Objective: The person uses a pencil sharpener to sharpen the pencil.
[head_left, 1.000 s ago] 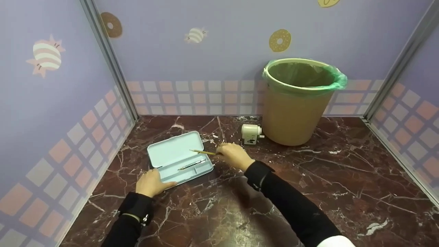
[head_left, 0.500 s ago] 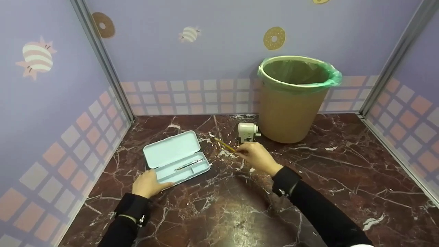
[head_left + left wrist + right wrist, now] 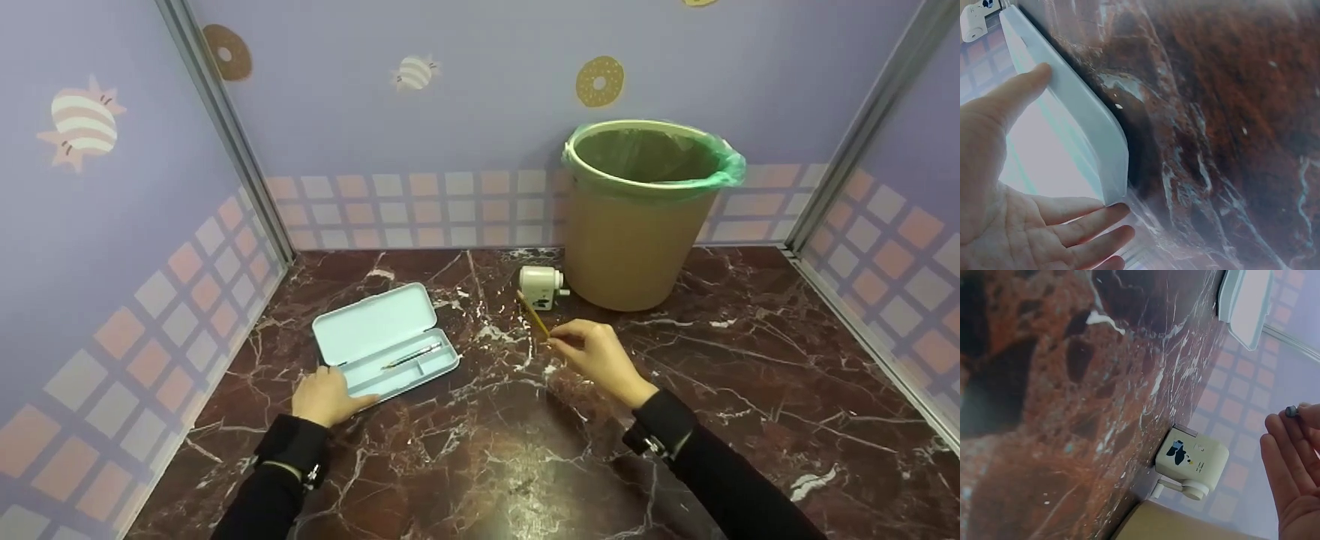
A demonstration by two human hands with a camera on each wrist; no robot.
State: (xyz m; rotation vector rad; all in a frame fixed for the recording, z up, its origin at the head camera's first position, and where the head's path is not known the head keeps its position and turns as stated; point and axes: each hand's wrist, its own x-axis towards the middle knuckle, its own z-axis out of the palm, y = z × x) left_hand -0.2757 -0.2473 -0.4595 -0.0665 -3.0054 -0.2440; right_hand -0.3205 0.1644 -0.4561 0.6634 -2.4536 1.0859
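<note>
A light-blue pencil case [image 3: 390, 352] lies with its lid up on the marble table. Inside it rests a pencil [image 3: 412, 355] with a silvery end. My left hand [image 3: 322, 397] rests at the case's left end; in the left wrist view its thumb [image 3: 1033, 81] touches the front wall and its fairly straight fingers meet the corner. Between thumb and fingertips, my right hand [image 3: 600, 360] pinches a yellow pencil [image 3: 536, 316], raised above the table. Beyond it stands a cream crank pencil sharpener [image 3: 538, 281]; whether the pencil tip touches it I cannot tell.
A tan waste bin [image 3: 637, 240] with a green liner bag [image 3: 731, 169] stands close behind the sharpener, at its right. Small pale shavings or crumbs [image 3: 491, 330] lie scattered between case and sharpener. Patterned panels [image 3: 412, 150] enclose the table at the back and sides.
My right hand has carried the yellow pencil from over the case to the right, with its tip now near the sharpener. My left hand has stayed at the case.
</note>
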